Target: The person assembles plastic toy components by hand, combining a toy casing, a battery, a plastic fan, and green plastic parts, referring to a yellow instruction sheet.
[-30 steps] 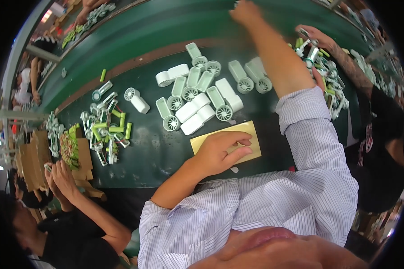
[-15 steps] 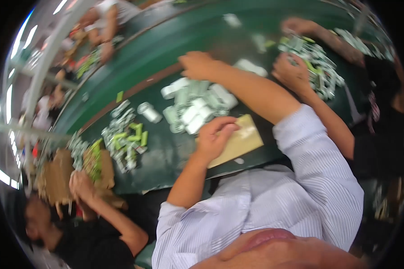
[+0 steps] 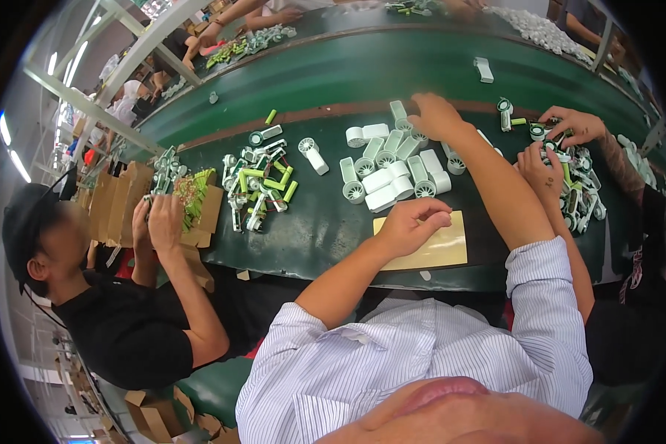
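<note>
My left hand (image 3: 413, 228) is held over a glossy yellow sheet (image 3: 444, 244) on the green bench. Its fingers are curled in toward the thumb, and anything between the tips is too small or hidden to see. Reaching across the bench, my right hand (image 3: 436, 118) is at the far side of a pile of white plastic fan housings (image 3: 388, 185), with its fingers apart. A single housing (image 3: 399, 115) stands close by its fingertips. Each housing has a round vented end and a flat handle. I cannot tell whether the right fingers touch one.
Left of the pile lies a lone housing (image 3: 315, 157), then a heap of fan parts with green batteries (image 3: 263, 181). A co-worker's hands (image 3: 159, 226) work beside cardboard boxes (image 3: 118, 207). Another person's hands (image 3: 544, 174) handle a parts heap (image 3: 583, 192) at right. A green conveyor belt (image 3: 333, 66) runs beyond.
The view has shifted, so the bench shows farther right and sharper. My right hand has moved rightward along the pile's far side. My left hand stays over the yellow sheet.
</note>
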Tool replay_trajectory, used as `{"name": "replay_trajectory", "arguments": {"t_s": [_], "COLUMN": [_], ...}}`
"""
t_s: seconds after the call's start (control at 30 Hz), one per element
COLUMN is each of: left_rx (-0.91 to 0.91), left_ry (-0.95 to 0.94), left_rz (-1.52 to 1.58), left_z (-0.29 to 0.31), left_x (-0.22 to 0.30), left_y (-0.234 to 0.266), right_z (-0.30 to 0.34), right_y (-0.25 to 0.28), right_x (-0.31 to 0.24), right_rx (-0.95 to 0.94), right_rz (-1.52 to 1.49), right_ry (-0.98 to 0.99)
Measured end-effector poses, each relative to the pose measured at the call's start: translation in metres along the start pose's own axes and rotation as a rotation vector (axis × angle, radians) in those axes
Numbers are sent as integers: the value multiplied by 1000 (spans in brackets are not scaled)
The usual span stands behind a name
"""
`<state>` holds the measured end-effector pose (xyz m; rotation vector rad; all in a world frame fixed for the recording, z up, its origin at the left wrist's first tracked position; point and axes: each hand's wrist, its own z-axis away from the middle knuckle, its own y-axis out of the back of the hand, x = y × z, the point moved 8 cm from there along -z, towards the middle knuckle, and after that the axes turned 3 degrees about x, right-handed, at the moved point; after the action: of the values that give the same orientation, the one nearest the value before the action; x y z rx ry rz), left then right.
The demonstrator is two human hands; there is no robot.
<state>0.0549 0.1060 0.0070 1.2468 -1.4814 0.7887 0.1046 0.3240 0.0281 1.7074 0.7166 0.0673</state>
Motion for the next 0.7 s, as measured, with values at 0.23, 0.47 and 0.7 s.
{"name": "replay_trajectory", "arguments": {"t_s": [0.23,0.47,0.7], "left_rx": [0,18,1], "left_ry": [-2,-14,-22], "left_rz": [0,-24,-23], "left_z": [-2,1,-1], "left_x": [0,1,1], "left_y": [1,3,3], "right_z": [-4,-3,-7], "right_y": [4,5,6], "right_x": [2,-1,-2], "right_rx": [-7,-14,6], "right_rz": [-30,-19,-34], "right_ry": [-9,6,27]}}
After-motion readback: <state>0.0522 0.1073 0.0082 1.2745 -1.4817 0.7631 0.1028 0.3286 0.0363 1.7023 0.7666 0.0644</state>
